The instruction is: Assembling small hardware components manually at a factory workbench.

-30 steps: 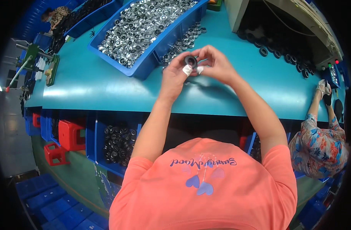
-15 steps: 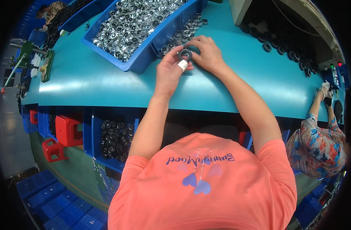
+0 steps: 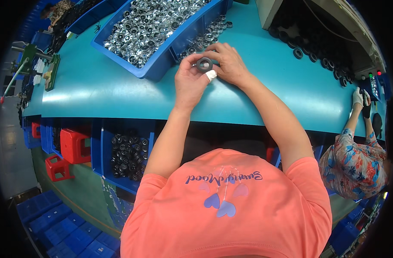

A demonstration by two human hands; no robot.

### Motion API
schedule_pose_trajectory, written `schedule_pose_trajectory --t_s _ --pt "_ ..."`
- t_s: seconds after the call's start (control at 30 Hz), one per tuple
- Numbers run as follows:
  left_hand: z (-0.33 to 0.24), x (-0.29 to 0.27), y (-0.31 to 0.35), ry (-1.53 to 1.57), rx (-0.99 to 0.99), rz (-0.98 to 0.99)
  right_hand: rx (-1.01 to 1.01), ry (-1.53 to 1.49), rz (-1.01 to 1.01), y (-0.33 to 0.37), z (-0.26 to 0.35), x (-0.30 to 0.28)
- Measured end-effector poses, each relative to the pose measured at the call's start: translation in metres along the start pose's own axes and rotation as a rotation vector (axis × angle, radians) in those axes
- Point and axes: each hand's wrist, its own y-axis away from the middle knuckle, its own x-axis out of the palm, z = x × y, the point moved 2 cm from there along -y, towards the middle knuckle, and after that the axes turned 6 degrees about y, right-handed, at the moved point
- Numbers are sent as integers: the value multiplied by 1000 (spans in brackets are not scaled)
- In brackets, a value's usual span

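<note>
A small black ring point(image 3: 198, 65), like a little rubber wheel or tire with an open centre, is held up over the table near the bin's front corner. My left hand point(image 3: 189, 84) is closed around it from the left; white tape wraps the thumb tip. From the right, my right hand point(image 3: 231, 65) has its fingers curled against the ring's edge. Whether something small sits inside the ring is too fine to make out. Just beyond my hands lie loose shiny wheel hubs point(image 3: 208, 38) on the table.
A blue bin point(image 3: 140, 74) full of shiny hubs stands at the far left of my hands. Black rings point(image 3: 298, 53) lie at the far right beneath a pale housing. Another person point(image 3: 353, 163) works at the right edge. Red stools point(image 3: 75, 146) and a crate of black wheels point(image 3: 129, 157) are below the table.
The ring has shifted slightly left and down and turned in my fingers. My left thumb has moved right, below it. The other person's gloved hands have changed position.
</note>
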Motion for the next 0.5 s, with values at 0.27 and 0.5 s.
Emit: schedule_pose_trajectory --t_s 0.27,0.5 --pt "-1 -1 2 -69 62 -40 45 -128 -67 2 -10 3" --pt "0 -2 3 -112 66 -54 17 -303 -66 3 -4 -7"
